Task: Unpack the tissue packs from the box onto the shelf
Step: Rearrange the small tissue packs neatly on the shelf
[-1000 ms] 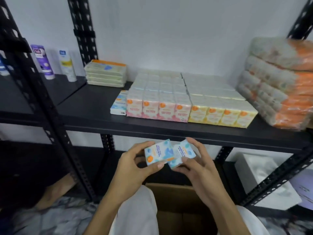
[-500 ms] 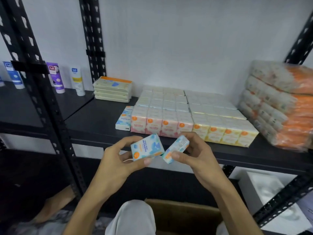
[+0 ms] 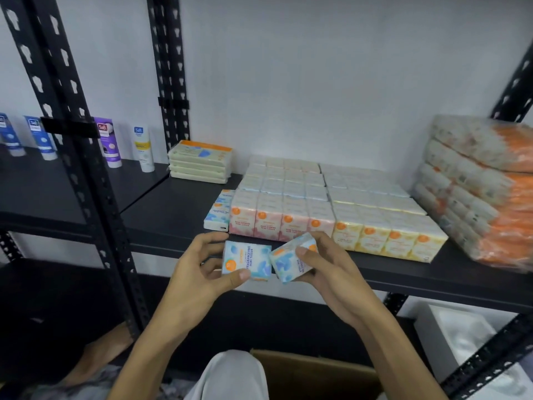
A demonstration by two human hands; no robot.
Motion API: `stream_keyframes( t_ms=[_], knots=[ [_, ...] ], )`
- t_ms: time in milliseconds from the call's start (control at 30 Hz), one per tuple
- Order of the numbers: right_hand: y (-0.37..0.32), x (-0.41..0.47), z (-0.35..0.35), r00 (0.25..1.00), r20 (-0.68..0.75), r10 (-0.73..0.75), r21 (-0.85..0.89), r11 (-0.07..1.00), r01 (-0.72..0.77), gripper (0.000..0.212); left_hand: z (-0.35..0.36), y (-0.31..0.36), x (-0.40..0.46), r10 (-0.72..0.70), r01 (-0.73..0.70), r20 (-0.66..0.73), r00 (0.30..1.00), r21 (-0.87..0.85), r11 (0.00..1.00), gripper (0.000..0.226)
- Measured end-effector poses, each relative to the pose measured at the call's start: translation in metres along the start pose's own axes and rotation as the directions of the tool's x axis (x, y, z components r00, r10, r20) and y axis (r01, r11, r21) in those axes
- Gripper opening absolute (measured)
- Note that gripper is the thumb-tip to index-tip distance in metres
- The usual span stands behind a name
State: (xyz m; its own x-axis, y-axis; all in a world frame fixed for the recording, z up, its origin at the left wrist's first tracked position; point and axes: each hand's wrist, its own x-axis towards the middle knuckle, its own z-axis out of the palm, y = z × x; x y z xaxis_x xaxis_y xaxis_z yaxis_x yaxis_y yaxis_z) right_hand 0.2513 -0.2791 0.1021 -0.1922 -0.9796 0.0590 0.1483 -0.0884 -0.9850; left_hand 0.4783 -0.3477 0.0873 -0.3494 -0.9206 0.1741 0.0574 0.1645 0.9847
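Two blue-and-white mini tissue packs held side by side in front of the black shelf (image 3: 173, 215), at its front edge. Left hand (image 3: 199, 272) grasping the left pack (image 3: 247, 262), thumb along the lower edge, fingers behind the upper edge, printed face toward the camera. Right hand (image 3: 331, 269) grasping the right pack (image 3: 291, 261), tilted, thumb across its face, near corner touching or almost touching the left pack. On the shelf: blue packs (image 3: 217, 212) in a short row at the left end of the stock, pink packs (image 3: 281, 217) just beside them, yellow packs (image 3: 386, 226) further right, all in tight rows running back to the wall. Large orange-and-white wrapped bundles (image 3: 478, 192) stacked at far right; flat cream packs (image 3: 200, 161) stacked at rear left. Tubes (image 3: 142, 147) upright on the adjoining shelf. Cardboard box (image 3: 314, 376) open at bottom centre, below the hands.
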Motion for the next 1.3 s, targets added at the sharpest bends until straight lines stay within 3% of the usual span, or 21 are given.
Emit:
stream_keyframes(
  t_ms=[100,267,400,533,733,800,967,1300],
  knots=[
    [-0.010,0.004,0.004,0.999,-0.019,-0.047,-0.104,0.994,0.045,0.040,-0.005,0.006,0.003,-0.013,0.013,-0.004,1.000,-0.053,0.999,0.057],
    [-0.034,0.027,0.023,0.983,-0.021,-0.185,-0.290,0.942,0.171,0.031,-0.028,0.022,0.018,0.013,-0.012,0.022,1.000,-0.040,0.999,0.043],
    [-0.051,0.065,0.040,0.959,-0.020,-0.281,-0.354,0.900,0.256,0.024,-0.062,0.022,0.075,-0.052,0.059,-0.101,0.994,0.073,0.996,0.032],
    [-0.055,0.115,0.051,0.943,-0.006,-0.332,-0.512,0.811,0.282,0.019,-0.077,0.017,0.135,-0.046,0.068,-0.109,0.993,0.209,0.975,0.023],
    [-0.047,0.186,0.054,0.981,0.031,-0.191,-0.832,0.540,0.131,0.037,-0.066,0.000,0.170,-0.049,0.021,0.061,0.997,0.397,0.918,0.035],
    [-0.042,0.199,0.052,0.991,0.041,-0.125,-0.856,0.507,0.100,0.040,-0.066,-0.010,0.172,-0.039,0.025,0.030,0.999,0.386,0.922,0.041],
    [-0.039,0.228,0.056,0.992,0.067,-0.107,-0.880,0.462,0.109,0.036,-0.063,-0.033,0.166,0.008,0.038,-0.142,0.990,0.320,0.947,0.019],
    [-0.026,0.286,0.099,0.987,0.105,-0.124,-0.929,0.342,0.142,0.027,-0.062,-0.038,0.162,0.086,-0.012,-0.200,0.976,0.344,0.939,0.016]
  ],
)
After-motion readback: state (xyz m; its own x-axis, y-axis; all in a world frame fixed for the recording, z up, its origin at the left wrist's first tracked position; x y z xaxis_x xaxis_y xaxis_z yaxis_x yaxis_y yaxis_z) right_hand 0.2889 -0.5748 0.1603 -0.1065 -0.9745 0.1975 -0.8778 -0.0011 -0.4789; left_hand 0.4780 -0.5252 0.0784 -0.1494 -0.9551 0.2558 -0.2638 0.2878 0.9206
